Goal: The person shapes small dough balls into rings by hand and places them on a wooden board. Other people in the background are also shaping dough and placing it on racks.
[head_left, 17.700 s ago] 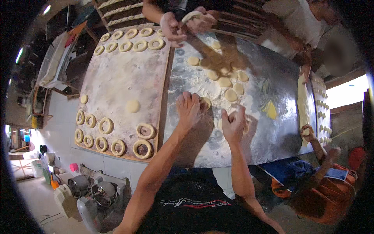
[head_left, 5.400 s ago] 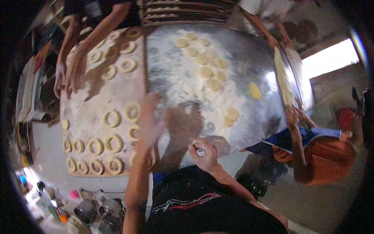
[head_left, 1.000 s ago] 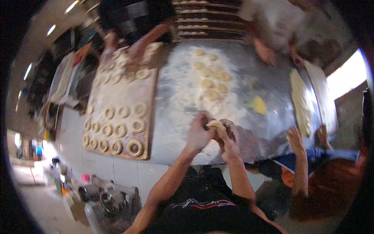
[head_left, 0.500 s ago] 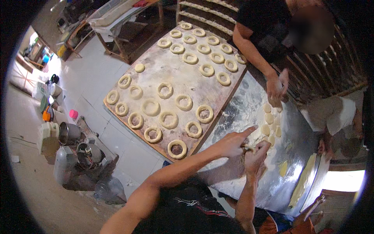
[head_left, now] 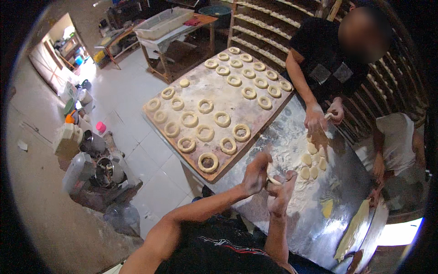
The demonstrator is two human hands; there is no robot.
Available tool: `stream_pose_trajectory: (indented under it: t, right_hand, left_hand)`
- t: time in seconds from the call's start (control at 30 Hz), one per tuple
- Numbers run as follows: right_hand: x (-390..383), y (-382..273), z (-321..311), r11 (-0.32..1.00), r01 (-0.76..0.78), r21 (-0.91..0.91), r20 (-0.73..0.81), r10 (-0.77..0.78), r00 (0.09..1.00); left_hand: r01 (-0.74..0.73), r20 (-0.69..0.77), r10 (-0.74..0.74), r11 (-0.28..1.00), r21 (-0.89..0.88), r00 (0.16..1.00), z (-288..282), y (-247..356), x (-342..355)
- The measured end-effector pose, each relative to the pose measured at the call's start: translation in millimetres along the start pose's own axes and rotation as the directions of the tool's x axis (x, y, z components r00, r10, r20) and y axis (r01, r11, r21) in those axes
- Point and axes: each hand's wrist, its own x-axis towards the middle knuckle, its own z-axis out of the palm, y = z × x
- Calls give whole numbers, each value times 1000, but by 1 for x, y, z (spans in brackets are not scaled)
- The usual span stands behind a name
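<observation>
A pale piece of dough [head_left: 271, 173] is stretched between my two hands above the near left part of the floured metal table [head_left: 299, 228]. On its left side my left hand [head_left: 256, 175] closes round one end. My right hand [head_left: 282, 195] pinches the other end, its fingers partly hidden. Just to the right lie several flat dough rounds [head_left: 306, 159] on spread flour. Beyond them a co-worker's hands [head_left: 315, 119] hold another small piece of dough [head_left: 328, 116].
Many dough rings [head_left: 200, 163] and one small dough round [head_left: 184, 82] lie on a wooden board [head_left: 182, 98] at the left. A long dough strip [head_left: 353, 230] lies at the table's right edge. Racks of shaped dough [head_left: 260, 25] stand behind. Mixer machines [head_left: 78, 171] are on the floor.
My hands have drawn left and a little nearer, with the dough now showing between them. The co-worker's hands have come together around a dough piece. The view has shifted.
</observation>
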Motion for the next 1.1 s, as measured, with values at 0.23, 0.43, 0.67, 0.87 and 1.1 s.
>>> stream_pose_trajectory:
  t: [0.23,0.43,0.67,0.87,1.1]
  right_hand:
    - [10,13,19,971,-199,129,67,192,979]
    - [46,53,64,969,-228,92,246,200,949]
    - [167,94,157,803,208,-558,441,75,894]
    - [261,149,234,807,1,-590,257,187,948]
    - [303,142,248,478,13,-878,1,-25,1000]
  left_hand:
    - [-6,227,64,970,-244,972,-44,9,-21]
    - [-193,-110,229,944,268,967,-87,-6,21]
    - [552,277,-519,506,-663,809,-231,-4,99]
    - [321,-125,-329,943,-86,936,-299,-40,189]
    - [95,-305,179,703,705,935,-346,-42,241]
